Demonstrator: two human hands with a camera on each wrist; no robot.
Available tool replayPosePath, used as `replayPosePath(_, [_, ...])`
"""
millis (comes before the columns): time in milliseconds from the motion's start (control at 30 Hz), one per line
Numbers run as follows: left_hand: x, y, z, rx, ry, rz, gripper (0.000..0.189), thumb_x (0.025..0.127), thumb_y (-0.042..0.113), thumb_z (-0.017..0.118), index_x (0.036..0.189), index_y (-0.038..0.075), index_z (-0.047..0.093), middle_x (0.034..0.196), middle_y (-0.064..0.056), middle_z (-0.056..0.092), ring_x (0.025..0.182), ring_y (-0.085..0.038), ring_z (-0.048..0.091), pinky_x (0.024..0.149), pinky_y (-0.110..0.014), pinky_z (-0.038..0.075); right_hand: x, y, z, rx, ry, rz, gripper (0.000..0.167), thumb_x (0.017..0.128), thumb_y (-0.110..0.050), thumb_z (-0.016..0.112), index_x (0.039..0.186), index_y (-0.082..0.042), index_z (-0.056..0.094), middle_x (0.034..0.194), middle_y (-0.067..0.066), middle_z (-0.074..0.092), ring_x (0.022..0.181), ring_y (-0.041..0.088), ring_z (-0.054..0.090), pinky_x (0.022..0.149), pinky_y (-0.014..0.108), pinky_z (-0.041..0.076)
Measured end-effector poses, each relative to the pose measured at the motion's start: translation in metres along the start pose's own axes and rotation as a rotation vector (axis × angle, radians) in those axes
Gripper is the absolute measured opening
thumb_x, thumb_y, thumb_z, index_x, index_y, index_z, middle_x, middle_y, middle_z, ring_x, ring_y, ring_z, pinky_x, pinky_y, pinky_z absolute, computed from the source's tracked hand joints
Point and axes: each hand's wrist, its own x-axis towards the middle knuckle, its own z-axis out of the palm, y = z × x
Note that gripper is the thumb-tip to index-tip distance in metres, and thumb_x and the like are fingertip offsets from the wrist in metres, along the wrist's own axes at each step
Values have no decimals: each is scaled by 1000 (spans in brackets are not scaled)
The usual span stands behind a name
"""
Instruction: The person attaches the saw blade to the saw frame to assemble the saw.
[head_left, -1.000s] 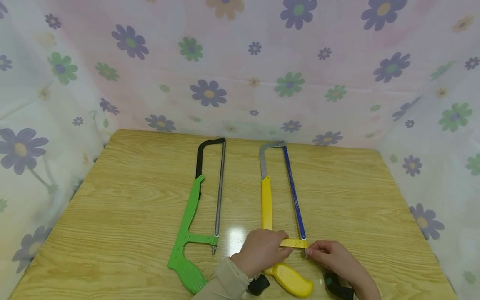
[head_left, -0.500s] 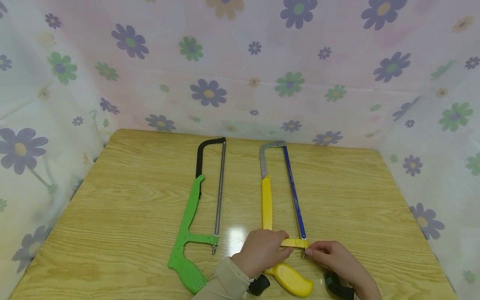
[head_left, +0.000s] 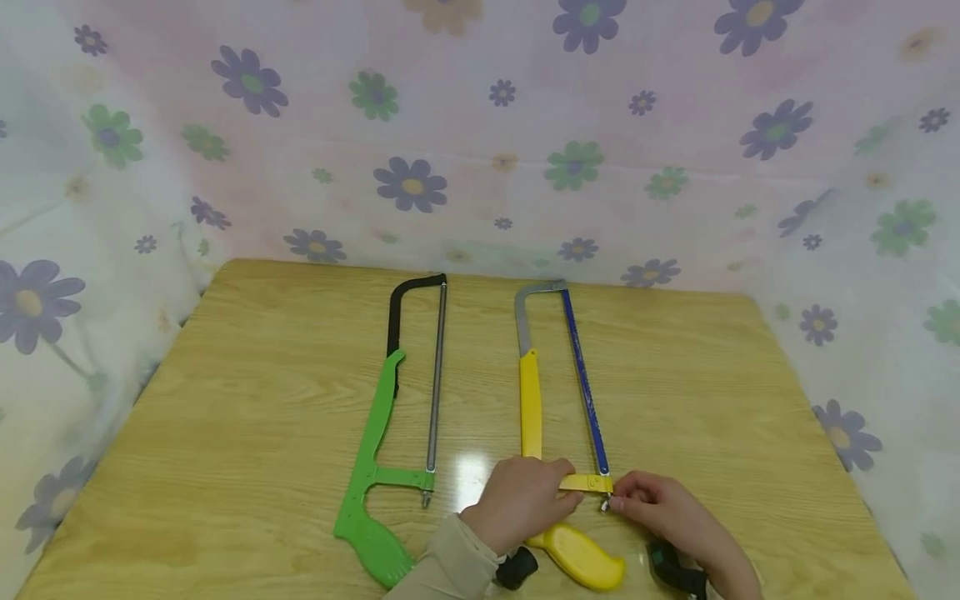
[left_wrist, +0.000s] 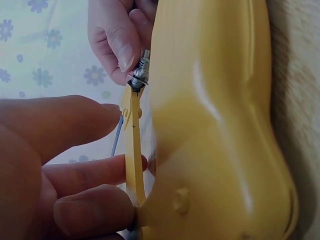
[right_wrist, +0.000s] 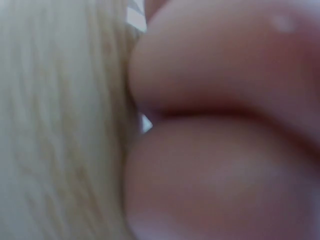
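A yellow hacksaw (head_left: 532,400) with a grey front frame and a blue blade (head_left: 585,379) lies on the table. My left hand (head_left: 519,504) grips it near the yellow crosspiece (head_left: 587,483); the left wrist view shows thumb and fingers about that bar. At the blade's near end, the thumb and a finger of my right hand (head_left: 671,512) pinch the metal wing nut (head_left: 605,503) on a threaded screw (left_wrist: 144,65). Those fingertips hide part of the nut. The right wrist view is blurred, with two fingers pressed close together. The yellow handle (head_left: 587,560) points toward me.
A green hacksaw (head_left: 367,467) with a black front frame (head_left: 395,321) and a dark grey blade (head_left: 437,375) lies to the left. The wooden table (head_left: 262,417) ends at a flowered cloth (head_left: 480,125) behind and at both sides.
The right fingers have shifted slightly at the wing nut, and the nut shows at a different angle. The left hand keeps its grip. The head view has moved a little.
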Motion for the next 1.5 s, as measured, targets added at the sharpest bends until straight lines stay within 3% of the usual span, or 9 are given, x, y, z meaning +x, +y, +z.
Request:
replayPosePath(133, [-1, -1, -2, -8, 1, -9, 29, 85, 45, 55, 103, 25, 65, 64, 12, 60, 41, -1, 37, 37, -19, 28, 3, 1, 0, -2, 7, -23, 27, 83, -34, 61, 91, -8, 60, 59, -3, 44, 50, 5, 38, 47, 22, 35])
replayPosePath(667, [0, 1, 1, -11, -20, -16, 29, 85, 46, 54, 103, 27, 64, 62, 13, 59, 40, -1, 37, 37, -19, 29, -2, -1, -1, 8, 4, 57, 33, 87, -36, 56, 91, -4, 63, 66, 2, 51, 52, 9, 42, 47, 25, 37])
replayPosePath(1167, [-1, -1, 0, 30, 44, 16, 28, 85, 45, 54, 102, 25, 65, 55, 13, 55, 36, -1, 32, 35, -18, 26, 1, -4, -2, -46, 3, 62, 35, 86, -40, 55, 91, -7, 65, 59, -1, 44, 49, 8, 39, 44, 24, 35])
replayPosePath(1500, [1, -1, 1, 23, 9, 0, 29, 85, 47, 53, 103, 27, 64, 63, 13, 60, 41, -1, 39, 37, -19, 28, 1, -2, -3, -21, -9, 55, 35, 87, -38, 54, 93, -5, 65, 57, -1, 42, 47, 8, 37, 43, 24, 35])
